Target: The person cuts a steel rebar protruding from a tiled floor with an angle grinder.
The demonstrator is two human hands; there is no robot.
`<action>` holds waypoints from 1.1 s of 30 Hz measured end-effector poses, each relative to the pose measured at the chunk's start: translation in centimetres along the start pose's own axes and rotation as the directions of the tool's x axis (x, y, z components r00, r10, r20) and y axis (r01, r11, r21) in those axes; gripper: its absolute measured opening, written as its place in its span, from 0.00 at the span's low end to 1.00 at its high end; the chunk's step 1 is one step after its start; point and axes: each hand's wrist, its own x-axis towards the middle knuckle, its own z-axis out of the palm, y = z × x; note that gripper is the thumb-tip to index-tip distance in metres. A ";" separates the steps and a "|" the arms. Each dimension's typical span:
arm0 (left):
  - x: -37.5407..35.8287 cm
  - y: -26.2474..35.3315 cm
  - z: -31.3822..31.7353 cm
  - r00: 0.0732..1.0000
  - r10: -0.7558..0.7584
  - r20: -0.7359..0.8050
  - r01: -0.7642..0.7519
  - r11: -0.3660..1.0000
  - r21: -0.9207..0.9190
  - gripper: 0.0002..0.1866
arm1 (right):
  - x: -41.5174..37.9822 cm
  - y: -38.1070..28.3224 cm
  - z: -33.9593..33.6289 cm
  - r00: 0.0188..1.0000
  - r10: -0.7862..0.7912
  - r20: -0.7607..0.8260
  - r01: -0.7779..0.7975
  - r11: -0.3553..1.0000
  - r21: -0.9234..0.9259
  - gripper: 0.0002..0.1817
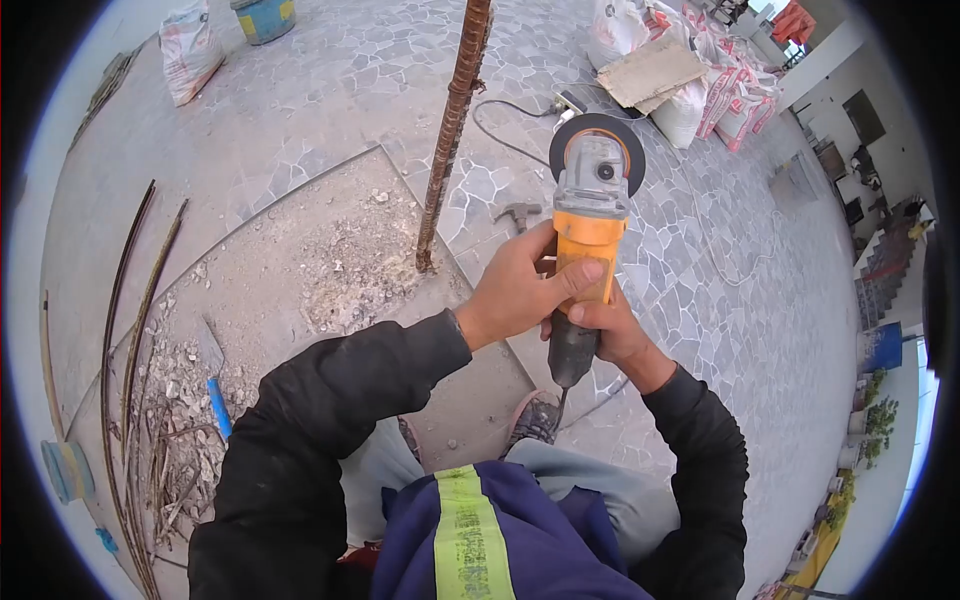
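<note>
An angle grinder [588, 230] with an orange body and a grey gear head is held out in front of the person's chest, above the stone-paved ground [330, 90], its dark cutting disc [597, 147] at the far end pointing away from the body. The left hand [518, 290] comes in from the left with the forearm bent across the torso; its fingers are closed around the orange body, the thumb lying over the top. The right hand [605, 328] sits just behind and below it, fingers wrapped tight on the dark rear handle [572, 355], wrist bent inward. Both arms wear black sleeves. A thin cord leaves the handle's end and drops toward the feet (where it runs after that I cannot tell).

Beyond the disc, a hammer [518, 213] lies on the paving, and a rusty ribbed rebar [452, 125] stands upright out of a patch of bare concrete [330, 260]. To the left lie rubble [180, 400], bent rods [130, 310] and a blue-handled trowel [215, 385]. Filled sacks [700, 85] with a piece of cardboard [650, 72] on them are piled at the upper right, well apart from the hands.
</note>
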 end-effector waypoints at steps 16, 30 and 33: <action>0.8 2.2 2.6 0.916 -0.026 0.401 0.265 0.790 -0.553 0.38 | 1.5 -9.6 3.4 0.918 -0.388 -0.083 0.368 0.911 -0.187 0.34; 0.3 -4.2 2.6 0.947 0.317 0.051 -0.312 0.869 0.383 0.47 | 4.0 -6.3 -0.7 0.819 -0.316 -0.479 0.225 0.945 -0.239 0.12; -0.1 -5.2 2.9 0.976 0.217 -0.003 -0.199 0.901 0.386 0.45 | 4.4 -5.4 -1.2 0.876 -0.254 -0.409 0.165 0.957 -0.240 0.22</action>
